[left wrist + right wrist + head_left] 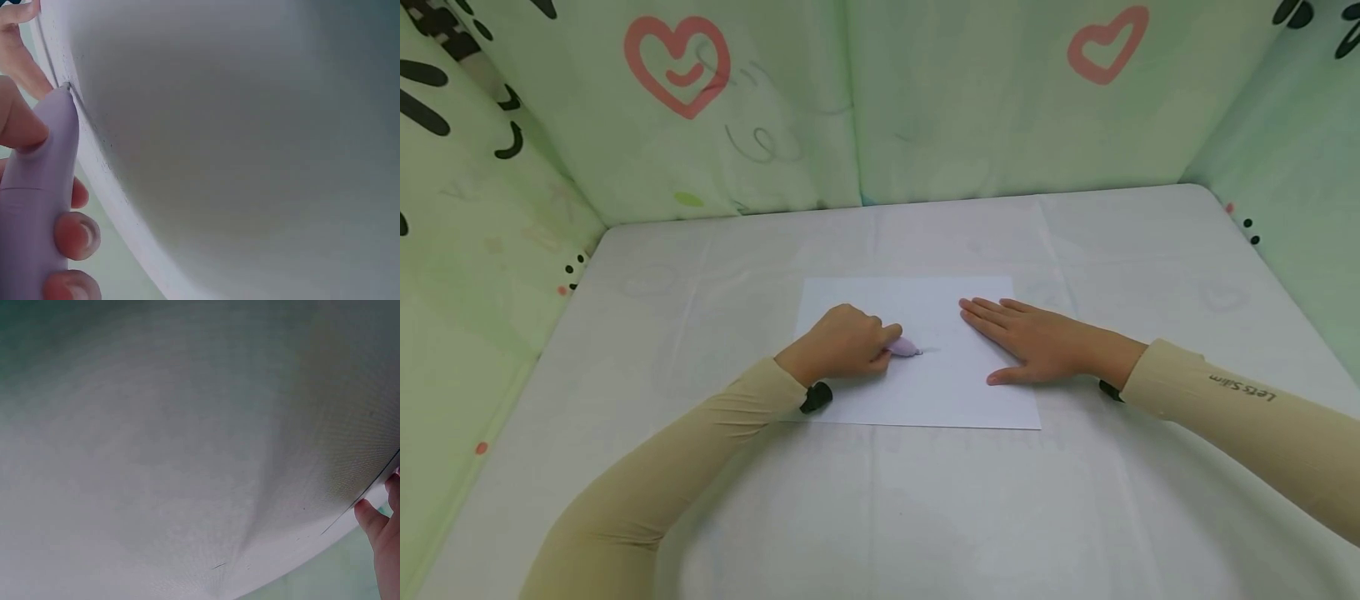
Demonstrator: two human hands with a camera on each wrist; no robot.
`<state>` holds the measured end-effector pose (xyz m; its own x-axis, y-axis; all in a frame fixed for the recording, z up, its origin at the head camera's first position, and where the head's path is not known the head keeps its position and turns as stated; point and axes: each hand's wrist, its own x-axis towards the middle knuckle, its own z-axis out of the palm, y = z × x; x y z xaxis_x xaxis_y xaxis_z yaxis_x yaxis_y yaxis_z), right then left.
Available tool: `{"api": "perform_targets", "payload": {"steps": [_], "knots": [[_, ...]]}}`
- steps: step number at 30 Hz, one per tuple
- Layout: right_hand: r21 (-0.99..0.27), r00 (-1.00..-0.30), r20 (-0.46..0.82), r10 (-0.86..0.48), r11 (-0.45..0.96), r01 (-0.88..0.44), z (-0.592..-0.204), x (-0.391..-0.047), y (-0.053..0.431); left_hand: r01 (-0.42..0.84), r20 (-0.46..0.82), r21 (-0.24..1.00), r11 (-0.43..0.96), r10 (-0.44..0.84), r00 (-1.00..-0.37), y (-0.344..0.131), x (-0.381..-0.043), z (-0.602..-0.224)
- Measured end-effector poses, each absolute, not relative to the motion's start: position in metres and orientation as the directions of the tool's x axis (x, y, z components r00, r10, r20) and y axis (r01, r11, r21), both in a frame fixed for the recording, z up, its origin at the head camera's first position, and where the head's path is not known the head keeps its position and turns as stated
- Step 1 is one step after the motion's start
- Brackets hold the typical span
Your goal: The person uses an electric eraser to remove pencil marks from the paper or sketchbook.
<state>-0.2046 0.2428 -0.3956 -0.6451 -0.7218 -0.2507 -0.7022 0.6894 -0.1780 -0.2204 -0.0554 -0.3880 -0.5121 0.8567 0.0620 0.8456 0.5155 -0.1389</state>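
Note:
My left hand (pixel 848 346) grips a thick lilac pen-shaped tool (pixel 904 347) with a tapered nose and a small grey tip. In the left wrist view, the thumb presses on the side of the lilac tool (pixel 39 165) and the fingers curl round it. Its tip points right, at a faint grey mark (pixel 931 350) on a white sheet of paper (pixel 917 404). Flat on the sheet's right side rests my right hand (pixel 1037 340), fingers straight and thumb spread. Only the thumb and part of the right hand (pixel 382 534) show in the right wrist view.
A white cloth (pixel 955 508) covers the table under the paper. Green printed curtains (pixel 955 100) stand along the back and both sides. A dark wrist camera (pixel 816 397) sits under the left wrist, close above the sheet's lower left corner.

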Motion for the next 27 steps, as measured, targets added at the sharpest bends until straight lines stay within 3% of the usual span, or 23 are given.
{"api": "perform_targets", "payload": {"steps": [27], "knots": [[-0.172,-0.643,-0.245,-0.725,0.686,-0.707,-0.3960,-0.2049,0.2435,0.854,0.084,-0.148,0.498,0.867,-0.491,-0.0550,-0.2212,-0.3870]]}}
